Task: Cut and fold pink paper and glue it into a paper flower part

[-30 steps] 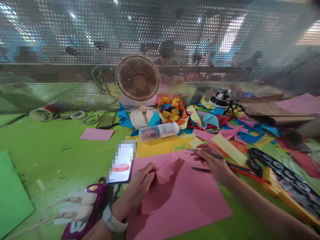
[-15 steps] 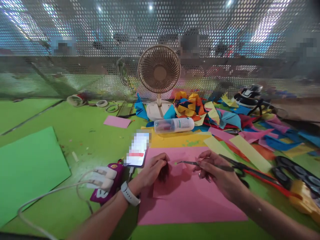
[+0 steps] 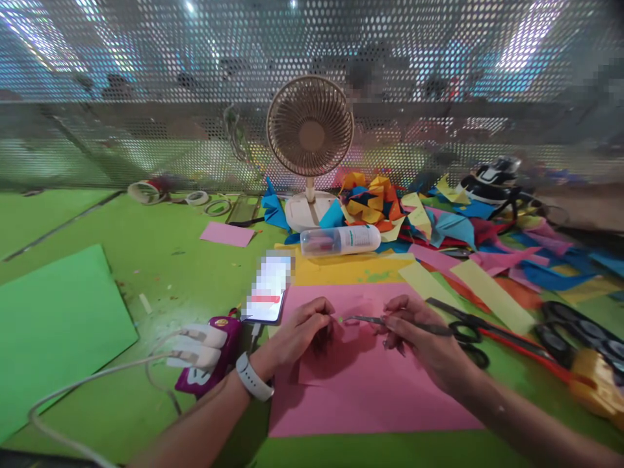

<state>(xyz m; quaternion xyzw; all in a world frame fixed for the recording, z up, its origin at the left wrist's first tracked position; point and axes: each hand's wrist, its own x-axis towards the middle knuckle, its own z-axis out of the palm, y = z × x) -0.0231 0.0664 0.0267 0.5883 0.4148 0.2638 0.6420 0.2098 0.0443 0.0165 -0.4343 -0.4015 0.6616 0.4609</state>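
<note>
My right hand (image 3: 419, 335) grips a pair of dark, fine-tipped tweezers (image 3: 375, 319), pointing left. A tiny green bit (image 3: 340, 320) shows at their tip. Close to that tip is my left hand (image 3: 305, 331), its fingers curled together; what they hold, if anything, is hidden. A white band circles the left wrist. Both hands are over a large pink sheet (image 3: 380, 396), on which a smaller pink piece (image 3: 319, 370) lies partly under my left hand.
A phone (image 3: 268, 289) with a cable stands left of the pink sheet, beside a purple item (image 3: 221, 351) with white plugs. Behind are a clear-capped bottle (image 3: 341, 240) and a fan (image 3: 311, 136). Black scissors (image 3: 468, 331) and paper scraps (image 3: 451, 227) lie right; a green sheet (image 3: 53, 338) lies left.
The tweezers' tip and the fingers of my left hand have come slightly closer together. The view has shifted a little; the other things stay put.
</note>
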